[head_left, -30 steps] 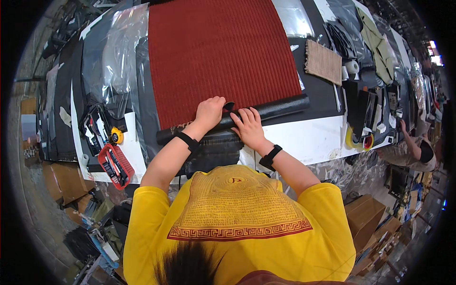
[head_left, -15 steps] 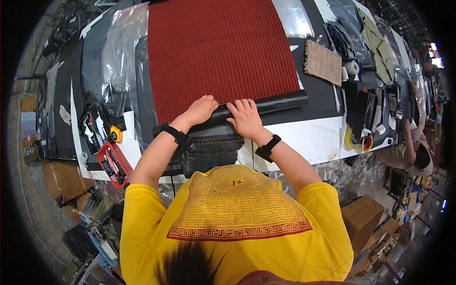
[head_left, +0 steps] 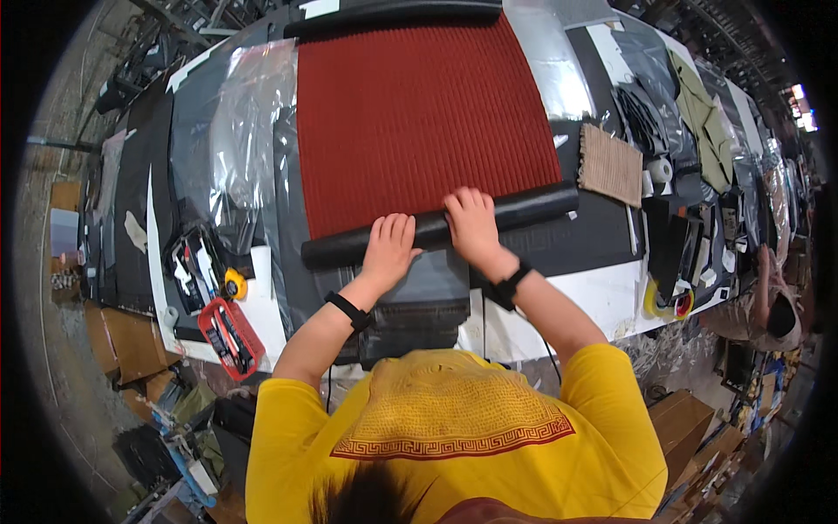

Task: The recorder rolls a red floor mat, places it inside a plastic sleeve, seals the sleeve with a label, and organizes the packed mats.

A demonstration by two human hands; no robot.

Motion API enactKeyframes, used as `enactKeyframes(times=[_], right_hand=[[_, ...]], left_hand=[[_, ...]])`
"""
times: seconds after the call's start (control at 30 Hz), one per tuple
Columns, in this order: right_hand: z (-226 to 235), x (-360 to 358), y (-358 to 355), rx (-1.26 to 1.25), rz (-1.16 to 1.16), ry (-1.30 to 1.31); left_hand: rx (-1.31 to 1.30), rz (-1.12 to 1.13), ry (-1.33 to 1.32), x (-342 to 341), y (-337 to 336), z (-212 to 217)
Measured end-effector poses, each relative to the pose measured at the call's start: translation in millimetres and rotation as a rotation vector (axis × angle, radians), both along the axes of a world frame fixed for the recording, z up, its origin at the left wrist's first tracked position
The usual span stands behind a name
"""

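A large dark red ribbed mat [head_left: 419, 122] lies flat on the long workbench [head_left: 602, 301]. Its near edge is rolled into a black tube [head_left: 532, 208] that runs across the bench. My left hand [head_left: 388, 246] lies flat on the roll, fingers spread. My right hand [head_left: 471, 223] presses on the roll just to the right of it. Both wrists wear black bands. Another black roll [head_left: 393, 10] lies at the mat's far edge.
A red tool tray [head_left: 229, 336] and a yellow tape measure [head_left: 234, 284] sit at the left. A tan woven swatch [head_left: 611, 164], tape rolls [head_left: 668, 301] and dark fabric pieces lie at the right. Clear plastic sheets cover the bench. Another person [head_left: 772, 301] stands far right.
Both hands have moved away from me with the black roll, which is now longer and sits farther up the red mat.
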State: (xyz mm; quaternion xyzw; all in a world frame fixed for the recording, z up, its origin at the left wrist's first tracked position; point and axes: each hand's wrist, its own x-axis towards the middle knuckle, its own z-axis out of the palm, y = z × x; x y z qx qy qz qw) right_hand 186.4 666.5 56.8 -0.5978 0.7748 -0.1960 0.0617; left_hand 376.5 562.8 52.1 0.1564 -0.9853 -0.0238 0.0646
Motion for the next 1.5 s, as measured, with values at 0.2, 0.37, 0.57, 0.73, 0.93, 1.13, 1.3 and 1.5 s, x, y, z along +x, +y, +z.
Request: enactKeyframes(times=[0.2,0.37,0.57,0.73,0.93,1.13,1.3,1.5], right_hand=[[-6,-34,-49,-0.12,-0.005,0.183],[-14,-52,-75,-0.108,-0.018,0.12],[51,-14,-1,0.244,-0.05,0.115],[50,-18,58,0.126,0.171,0.127],[43,25,134,0.355,0.099,-0.01],[41,56,190,0.254,0.124,0.106],[18,60,213,0.313,0.151,0.071],[12,55,220,0.285,0.157,0.036]], left_hand=[[0.142,0.127,0.235,-47,-87,18],[0.078,0.41,0.113,-2,-54,15],[0.353,0.192,-0.005,43,-49,40],[0.22,0.214,-0.052,58,11,40],[0.294,0.327,-0.102,108,97,31],[0.158,0.134,0.056,155,135,18],[0.234,0.056,0.018,181,148,13],[0.491,0.281,0.287,186,136,14]])
